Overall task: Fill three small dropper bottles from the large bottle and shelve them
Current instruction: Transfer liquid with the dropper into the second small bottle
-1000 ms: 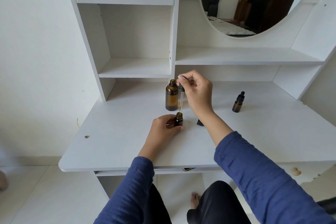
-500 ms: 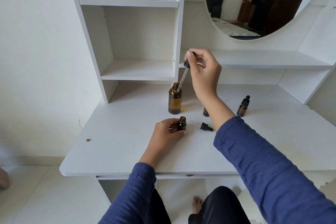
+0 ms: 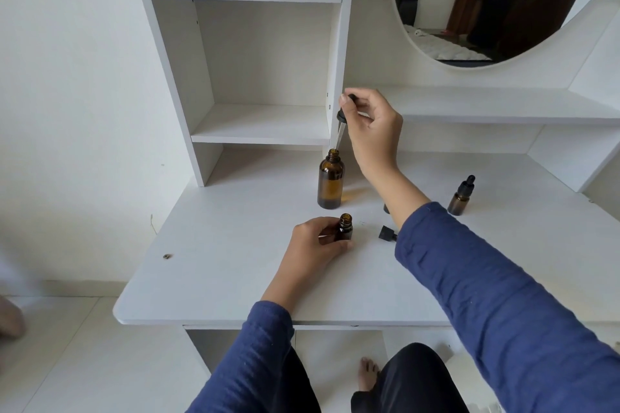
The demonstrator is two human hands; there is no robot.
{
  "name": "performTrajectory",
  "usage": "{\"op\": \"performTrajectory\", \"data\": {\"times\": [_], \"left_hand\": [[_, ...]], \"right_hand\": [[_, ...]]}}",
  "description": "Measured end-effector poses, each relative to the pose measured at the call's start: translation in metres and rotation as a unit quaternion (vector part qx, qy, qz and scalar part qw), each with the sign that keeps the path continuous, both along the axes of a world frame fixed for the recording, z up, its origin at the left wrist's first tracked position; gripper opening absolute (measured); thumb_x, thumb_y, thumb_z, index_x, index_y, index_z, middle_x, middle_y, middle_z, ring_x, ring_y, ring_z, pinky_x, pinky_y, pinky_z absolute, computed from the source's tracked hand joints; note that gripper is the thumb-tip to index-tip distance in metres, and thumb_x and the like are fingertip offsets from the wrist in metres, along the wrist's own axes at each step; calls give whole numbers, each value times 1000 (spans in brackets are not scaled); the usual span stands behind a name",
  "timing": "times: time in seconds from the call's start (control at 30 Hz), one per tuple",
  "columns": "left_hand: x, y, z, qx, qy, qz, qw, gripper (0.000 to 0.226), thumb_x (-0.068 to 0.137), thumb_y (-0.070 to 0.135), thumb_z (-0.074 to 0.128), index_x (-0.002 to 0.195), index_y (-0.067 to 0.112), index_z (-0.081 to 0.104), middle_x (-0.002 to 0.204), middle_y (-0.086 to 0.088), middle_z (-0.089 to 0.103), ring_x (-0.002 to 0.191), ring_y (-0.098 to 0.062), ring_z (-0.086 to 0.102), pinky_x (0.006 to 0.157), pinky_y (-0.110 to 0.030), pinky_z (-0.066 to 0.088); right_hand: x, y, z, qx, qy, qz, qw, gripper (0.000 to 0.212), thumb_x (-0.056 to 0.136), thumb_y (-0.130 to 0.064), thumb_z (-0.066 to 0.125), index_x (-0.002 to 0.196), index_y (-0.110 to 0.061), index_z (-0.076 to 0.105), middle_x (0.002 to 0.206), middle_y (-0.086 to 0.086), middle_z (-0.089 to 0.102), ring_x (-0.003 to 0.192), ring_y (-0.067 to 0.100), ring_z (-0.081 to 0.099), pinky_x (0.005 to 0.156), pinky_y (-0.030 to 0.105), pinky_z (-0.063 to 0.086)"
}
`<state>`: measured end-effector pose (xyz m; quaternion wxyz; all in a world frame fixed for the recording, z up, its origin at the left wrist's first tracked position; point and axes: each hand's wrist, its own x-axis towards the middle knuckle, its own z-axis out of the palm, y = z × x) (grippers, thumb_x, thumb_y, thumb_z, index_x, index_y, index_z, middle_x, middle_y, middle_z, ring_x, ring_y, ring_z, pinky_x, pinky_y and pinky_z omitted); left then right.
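Note:
The large amber bottle (image 3: 330,183) stands open on the white desk (image 3: 235,265), about half full. My right hand (image 3: 370,126) pinches the black bulb of a glass dropper (image 3: 340,129), whose tip hangs just above the large bottle's mouth. In front, my left hand (image 3: 315,241) grips a small open amber bottle (image 3: 345,228) upright on the desk. A small black dropper cap (image 3: 385,233) lies to its right. A capped small bottle (image 3: 461,196) stands at the right. Another dark item (image 3: 386,208) is mostly hidden behind my right forearm.
White cubby shelves (image 3: 265,126) rise behind the large bottle, and a long shelf (image 3: 503,109) runs under a round mirror (image 3: 486,0) at the right. A small hole (image 3: 166,256) marks the desk's left part. My knees and a bare foot show below the desk edge.
My right hand lifted the dropper away from the small bottle and carried it up and back over the large bottle. My left hand kept hold of the small bottle.

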<state>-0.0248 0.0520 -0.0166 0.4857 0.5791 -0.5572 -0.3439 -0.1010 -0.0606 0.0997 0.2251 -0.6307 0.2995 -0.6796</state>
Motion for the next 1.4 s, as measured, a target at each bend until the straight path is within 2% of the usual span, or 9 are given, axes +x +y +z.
{"op": "performTrajectory", "data": {"times": [0.13, 0.33, 0.53, 0.67, 0.83, 1.03, 1.2, 1.3, 1.4], "left_hand": [[0, 0, -1, -1, 3, -1, 1000, 31, 76, 7, 74, 106, 9, 66, 97, -2, 67, 72, 14, 61, 68, -1, 44], [0, 1, 1, -1, -5, -1, 1000, 33, 76, 9, 74, 107, 10, 66, 98, -1, 66, 78, 6, 61, 71, -1, 45], [0, 2, 1, -1, -2, 4, 1000, 32, 75, 11, 75, 106, 13, 66, 101, -2, 68, 83, 0, 62, 73, -2, 46], [0, 1, 1, -3, -9, 13, 1000, 30, 75, 10, 76, 103, 11, 67, 100, -5, 69, 86, -10, 64, 72, -3, 47], [-1, 2, 1, -9, -19, 17, 1000, 29, 74, 10, 76, 102, 9, 68, 97, -4, 70, 81, -6, 63, 68, 0, 43], [-2, 3, 2, -18, -26, 11, 999, 22, 75, 10, 75, 96, 15, 68, 87, 6, 67, 73, 7, 60, 68, 0, 43], [-3, 3, 1, -23, -36, 19, 999, 27, 75, 13, 75, 101, 15, 68, 93, 3, 69, 82, -6, 64, 73, -4, 47], [-3, 4, 2, -24, -49, 18, 998, 27, 76, 13, 74, 102, 13, 68, 90, 5, 67, 78, 1, 61, 69, -1, 45], [-4, 5, 3, -25, -50, 18, 998, 26, 77, 11, 74, 102, 12, 67, 89, 6, 66, 76, 4, 59, 67, 2, 42]], "right_hand": [[3, -5, -17, 55, 71, 21, 996, 13, 84, -12, 65, 94, -3, 67, 86, 8, 69, 77, 12, 65, 71, 16, 53], [0, -6, -34, 99, 137, 29, 985, 14, 84, -13, 65, 96, -6, 67, 90, 7, 69, 83, 14, 64, 77, 20, 52], [-8, 1, -32, 120, 149, 49, 980, 21, 84, -13, 65, 104, -6, 65, 99, 5, 69, 92, 9, 63, 79, 6, 47], [-30, 15, -29, 127, 142, 51, 980, 23, 85, -14, 64, 108, -9, 63, 101, 0, 66, 93, 8, 62, 82, 5, 46], [-71, 36, -53, 145, 143, 8, 979, 15, 86, -15, 63, 99, -9, 65, 92, 1, 67, 83, 4, 60, 75, 3, 44], [-101, 56, -93, 196, 212, 22, 957, 20, 83, -19, 67, 101, -12, 63, 96, 2, 67, 89, 10, 61, 80, 9, 46], [-105, 62, -115, 180, 286, 13, 941, 32, 75, -16, 73, 104, -11, 59, 99, 2, 61, 91, 12, 56, 82, 20, 47], [-105, 62, -119, 172, 316, 5, 933, 31, 74, -7, 72, 102, -7, 58, 98, 3, 58, 89, 12, 55, 85, 22, 48], [-103, 61, -117, 185, 291, -8, 939, 26, 75, -6, 71, 98, -7, 59, 96, 5, 60, 86, 15, 57, 82, 23, 48]]}}
